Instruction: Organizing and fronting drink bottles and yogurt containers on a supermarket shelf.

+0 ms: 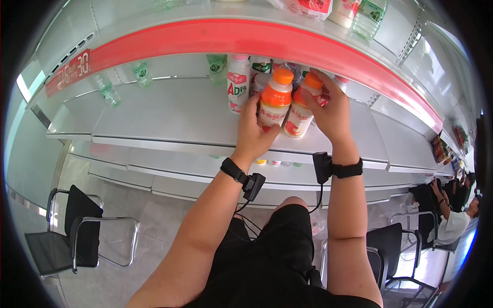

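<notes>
Just above the white metal shelf [173, 111], my left hand [254, 133] grips an orange-capped drink bottle [275, 101] by its lower body. The bottle leans slightly. My right hand [331, 111] is around the upper part of a similar orange-capped bottle [299, 119], right beside the first. Whether this second bottle's base touches the shelf, I cannot tell. To the left of my left hand stands a white bottle with a pink cap [238, 86]. Behind the two orange-capped bottles are several more bottles, partly hidden.
Green-tinted clear bottles [141, 73] stand further left. Overhead, the upper shelf's red front strip [231, 38] runs close above my hands; more bottles [369, 17] stand on it. Lower shelves [192, 177] lie beneath. Chairs [83, 227] flank me, and people [450, 219] are at the right.
</notes>
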`<state>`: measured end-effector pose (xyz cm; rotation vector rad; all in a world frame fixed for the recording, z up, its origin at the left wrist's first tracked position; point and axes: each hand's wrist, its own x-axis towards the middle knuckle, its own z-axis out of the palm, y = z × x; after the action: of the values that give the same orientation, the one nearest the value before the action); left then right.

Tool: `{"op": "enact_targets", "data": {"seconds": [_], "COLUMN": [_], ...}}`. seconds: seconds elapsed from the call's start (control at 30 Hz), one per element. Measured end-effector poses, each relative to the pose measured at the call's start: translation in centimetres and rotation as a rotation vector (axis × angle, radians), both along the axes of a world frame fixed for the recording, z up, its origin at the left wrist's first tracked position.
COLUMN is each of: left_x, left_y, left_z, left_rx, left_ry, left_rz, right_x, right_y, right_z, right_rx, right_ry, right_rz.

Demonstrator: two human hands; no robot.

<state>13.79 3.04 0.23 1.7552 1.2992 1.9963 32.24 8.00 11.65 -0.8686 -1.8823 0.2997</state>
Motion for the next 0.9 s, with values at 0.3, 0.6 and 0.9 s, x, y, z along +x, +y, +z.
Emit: {"op": "enact_targets", "data": {"seconds": [0.3,0.6,0.9], "left_x": [-0.4,-0.3,0.0], "left_y": [0.6,0.2,0.0], "left_z": [-0.4,-0.6,0.5], "left_rx": [0.000,0.015,0.040], "left_ry": [0.006,0.069,0.069], "left_rz": [-0.009,0.088,0.123], "right_x": [0.9,0.8,-0.4], "right_y": [0.4,-1.1,-2.4], "right_z": [-0.5,-2.7,-4.4], "right_rx": [-0.195,-0.031,0.024], "right_ry": [0.159,0.183,0.147], "right_rz": [0.381,0.227,0.087]}}
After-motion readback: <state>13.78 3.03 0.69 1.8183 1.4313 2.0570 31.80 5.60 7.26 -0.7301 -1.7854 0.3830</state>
